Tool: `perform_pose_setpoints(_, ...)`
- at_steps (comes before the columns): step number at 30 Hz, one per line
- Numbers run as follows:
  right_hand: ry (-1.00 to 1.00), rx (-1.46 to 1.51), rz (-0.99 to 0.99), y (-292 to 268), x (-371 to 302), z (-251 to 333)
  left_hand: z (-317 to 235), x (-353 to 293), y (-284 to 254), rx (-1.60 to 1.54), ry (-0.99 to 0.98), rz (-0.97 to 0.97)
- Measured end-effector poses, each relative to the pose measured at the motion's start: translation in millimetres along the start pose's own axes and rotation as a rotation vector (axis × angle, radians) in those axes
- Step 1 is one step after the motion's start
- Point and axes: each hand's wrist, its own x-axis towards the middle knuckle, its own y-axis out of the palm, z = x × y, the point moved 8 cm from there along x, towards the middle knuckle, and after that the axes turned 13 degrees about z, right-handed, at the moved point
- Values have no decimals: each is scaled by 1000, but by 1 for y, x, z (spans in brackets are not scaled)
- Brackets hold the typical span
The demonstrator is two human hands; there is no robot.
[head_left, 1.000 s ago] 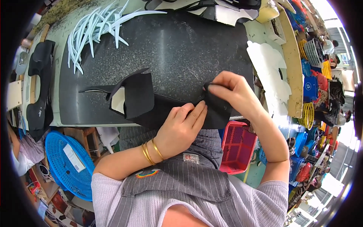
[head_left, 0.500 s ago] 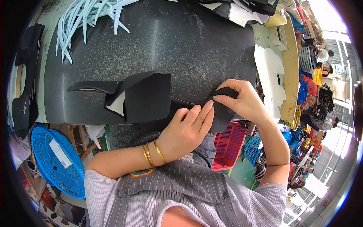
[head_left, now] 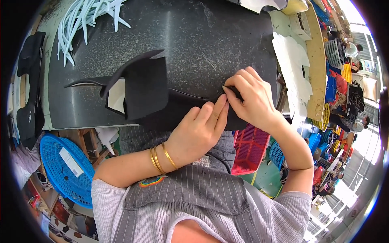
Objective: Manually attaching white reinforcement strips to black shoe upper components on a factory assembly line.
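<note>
1. Left hand (head_left: 198,131): palm down, fingers fairly straight, the tips resting at the curved edge of the black piece, right next to the right hand's thumb. Whether its thumb grips from below I cannot tell.
2. Right hand (head_left: 255,99): fingers curled, thumb and forefinger pinched on that same edge.
3. To the left, a blue basket (head_left: 54,174) stands below the table, and pale blue strips (head_left: 89,18) lie at the far left of the black work surface (head_left: 190,52).
4. The black piece (head_left: 146,89) lies along the near edge of that surface; its left part stands up in a bent flap beside a whitish patch (head_left: 116,96), its right part runs under both hands.
5. The step in hand looks like turning or pressing down the curved edge, bit by bit. The next move seems to call for steady left fingertips while the right pinch shifts along the curve.
6. To the right, a red basket (head_left: 251,146) sits below the table; white sheets (head_left: 291,73) lie beside the work surface.
</note>
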Motion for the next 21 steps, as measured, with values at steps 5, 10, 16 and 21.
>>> perform_pose_setpoints(5,118,129,-104,2,-24,-25,-1,10,4,122,-63,43)
perform_pose_setpoints(10,156,164,-126,4,-26,-33,-5,17,7,200,-46,125)
perform_pose_setpoints(16,214,-75,-198,1,-27,-36,-1,25,12,171,-120,163)
perform_pose_setpoints(21,-183,-98,-349,2,-49,4,0,20,8,209,-113,90)
